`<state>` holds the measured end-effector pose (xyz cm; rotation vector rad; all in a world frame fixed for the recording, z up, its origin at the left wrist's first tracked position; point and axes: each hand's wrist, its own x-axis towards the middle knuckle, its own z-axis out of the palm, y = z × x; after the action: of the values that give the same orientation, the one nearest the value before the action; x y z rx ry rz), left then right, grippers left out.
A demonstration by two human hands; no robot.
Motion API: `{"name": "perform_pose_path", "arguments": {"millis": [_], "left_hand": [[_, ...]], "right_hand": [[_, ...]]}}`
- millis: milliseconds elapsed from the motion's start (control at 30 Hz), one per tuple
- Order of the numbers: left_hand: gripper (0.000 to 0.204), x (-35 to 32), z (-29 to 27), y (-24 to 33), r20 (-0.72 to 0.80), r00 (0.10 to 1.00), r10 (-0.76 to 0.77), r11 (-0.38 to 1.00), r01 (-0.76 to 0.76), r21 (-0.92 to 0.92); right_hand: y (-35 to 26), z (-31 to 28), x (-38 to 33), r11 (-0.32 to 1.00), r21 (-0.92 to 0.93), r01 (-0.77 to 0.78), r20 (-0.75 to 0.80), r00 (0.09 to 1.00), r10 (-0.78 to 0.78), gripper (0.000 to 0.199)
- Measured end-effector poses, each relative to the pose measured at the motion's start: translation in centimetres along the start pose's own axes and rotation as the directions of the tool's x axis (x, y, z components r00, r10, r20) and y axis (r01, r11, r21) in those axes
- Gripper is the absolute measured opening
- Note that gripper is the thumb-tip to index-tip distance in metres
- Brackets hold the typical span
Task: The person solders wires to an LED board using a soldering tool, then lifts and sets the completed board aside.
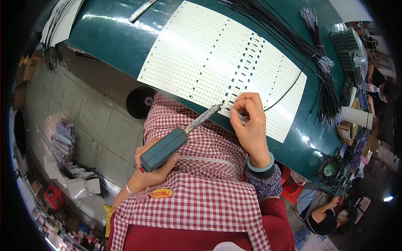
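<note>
My left hand point(147, 178) is wrapped round the dark green handle of a soldering iron point(165, 147). The iron's metal tip points up and right and reaches the near edge of a white LED panel point(176, 54). That panel lies on the green table, covered with rows of small yellowish dots and lines of black marks. Just right of the tip, my right hand point(252, 127) is closed in a pinch at the panel's edge. A thin black wire point(289, 88) runs from behind this hand across the panel; its end is hidden by my fingers.
Bundles of black wires point(289, 37) lie along the table's point(109, 31) far and right sides. A flat metal strip point(142, 10) lies at the back. A white roll point(356, 117) sits at right. Wire bundles point(63, 142) and white panels lie on the floor at left. Another person point(328, 219) sits lower right.
</note>
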<state>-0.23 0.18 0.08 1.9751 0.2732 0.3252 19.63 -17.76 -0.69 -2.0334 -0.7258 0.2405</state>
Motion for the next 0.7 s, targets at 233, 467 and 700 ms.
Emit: {"name": "perform_pose_path", "arguments": {"millis": [233, 467, 700], "left_hand": [[0.025, -0.17, 0.21, -0.20, -0.014, 1.000, -0.018, 0.999, 0.018, -0.027], [0.023, -0.15, 0.23, -0.11, 0.019, 0.998, -0.052, 0.998, 0.053, -0.033], [0.021, 0.09, 0.04, -0.08, 0.051, 0.999, -0.008, 1.000, 0.006, 0.028]], "right_hand": [[-0.05, -0.13, 0.07, 1.000, 0.006, -0.023, 0.066, 0.998, 0.022, 0.011], [0.03, 0.00, 0.09, 0.999, -0.033, -0.014, 0.051, 0.999, 0.015, 0.012], [0.06, 0.07, 0.05, 0.999, -0.049, 0.011, 0.053, 0.999, -0.009, 0.012]]}}
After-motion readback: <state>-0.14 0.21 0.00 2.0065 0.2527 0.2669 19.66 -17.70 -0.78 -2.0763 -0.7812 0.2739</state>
